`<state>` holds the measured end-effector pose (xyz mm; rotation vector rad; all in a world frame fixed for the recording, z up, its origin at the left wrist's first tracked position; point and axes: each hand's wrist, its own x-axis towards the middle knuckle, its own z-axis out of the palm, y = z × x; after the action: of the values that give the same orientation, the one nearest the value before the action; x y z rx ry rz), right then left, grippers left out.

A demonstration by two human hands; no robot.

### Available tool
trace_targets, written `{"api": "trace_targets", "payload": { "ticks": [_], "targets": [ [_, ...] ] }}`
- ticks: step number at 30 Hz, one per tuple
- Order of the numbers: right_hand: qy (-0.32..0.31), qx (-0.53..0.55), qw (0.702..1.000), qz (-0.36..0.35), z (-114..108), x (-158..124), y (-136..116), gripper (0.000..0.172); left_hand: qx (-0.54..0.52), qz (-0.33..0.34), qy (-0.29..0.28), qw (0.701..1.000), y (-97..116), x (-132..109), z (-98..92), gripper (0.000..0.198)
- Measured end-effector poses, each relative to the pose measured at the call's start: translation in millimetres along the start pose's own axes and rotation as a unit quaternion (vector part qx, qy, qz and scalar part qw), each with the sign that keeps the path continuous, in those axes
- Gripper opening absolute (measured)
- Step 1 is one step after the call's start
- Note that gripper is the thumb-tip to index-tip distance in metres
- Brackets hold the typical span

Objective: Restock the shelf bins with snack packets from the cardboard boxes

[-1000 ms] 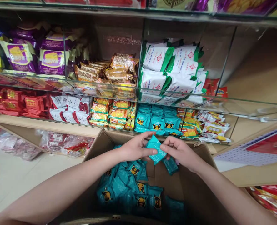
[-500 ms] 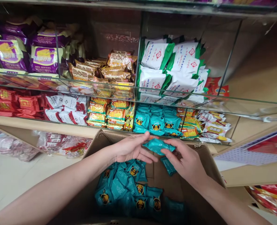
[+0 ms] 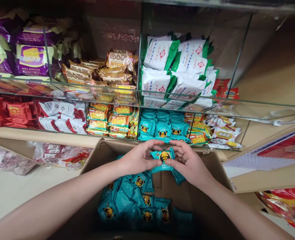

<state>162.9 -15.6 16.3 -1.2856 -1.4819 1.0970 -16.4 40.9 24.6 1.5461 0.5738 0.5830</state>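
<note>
Between both hands, above the cardboard box, I hold a small teal snack packet [image 3: 164, 156] with its black-and-yellow emblem facing me. My left hand [image 3: 141, 156] is closed on its left side, thumb in front. My right hand [image 3: 187, 163] grips the right side, also thumb in front, fingers behind. Just below the right hand another teal packet partly shows. Inside the cardboard box [image 3: 199, 196] lies a pile of teal packets [image 3: 127, 196], mostly on its left and near side. Similar teal packets [image 3: 162, 129] stand stacked in a shelf compartment right behind my hands.
Glass panels [image 3: 107, 88] front the shelf compartments. White-green packets [image 3: 157, 80] fill the upper middle, with brown packets [image 3: 120, 61] and purple biscuit packs [image 3: 32, 60] to the left. Bagged goods [image 3: 50, 153] lie under the shelf. A wooden side panel [image 3: 274, 66] bounds the right.
My left hand has closed onto the packet, which only my right hand held before. The packet has turned so its emblem shows. The view has shifted slightly.
</note>
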Motion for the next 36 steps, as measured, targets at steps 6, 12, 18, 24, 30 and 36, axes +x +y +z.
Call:
{"api": "trace_targets", "payload": {
  "ticks": [6, 12, 18, 24, 30, 36],
  "targets": [
    [0.017, -0.016, 1.000, 0.004, -8.1, -3.6, -3.8, 0.044, 0.039, 0.028, 0.064, 0.997, -2.7, 9.1, 4.6, 0.039],
    [0.153, -0.395, 0.888, -0.179, -51.2, 28.6, -25.1, 0.036, 0.456, 0.163, 0.081, 0.871, 17.7, 50.2, -11.9, 0.026],
    [-0.015, -0.618, 0.768, -0.167, -66.9, 75.3, -30.5, 0.030, 0.683, 0.112, 0.090, 0.716, 16.1, 96.5, -25.1, 0.025],
    [-0.126, -0.719, 0.674, -0.113, -56.7, 101.5, -57.5, 0.031, 0.726, 0.111, 0.078, 0.674, 10.9, 103.6, -27.5, 0.017],
    [-0.174, -0.747, 0.638, -0.072, -50.7, 101.0, -63.2, 0.027, 0.724, 0.111, 0.077, 0.677, 11.1, 100.5, -27.9, 0.016],
    [-0.153, -0.708, 0.682, -0.102, -49.4, 106.6, -53.7, 0.030, 0.718, 0.112, 0.080, 0.682, 8.7, 100.8, -29.5, 0.020]
  ]
}}
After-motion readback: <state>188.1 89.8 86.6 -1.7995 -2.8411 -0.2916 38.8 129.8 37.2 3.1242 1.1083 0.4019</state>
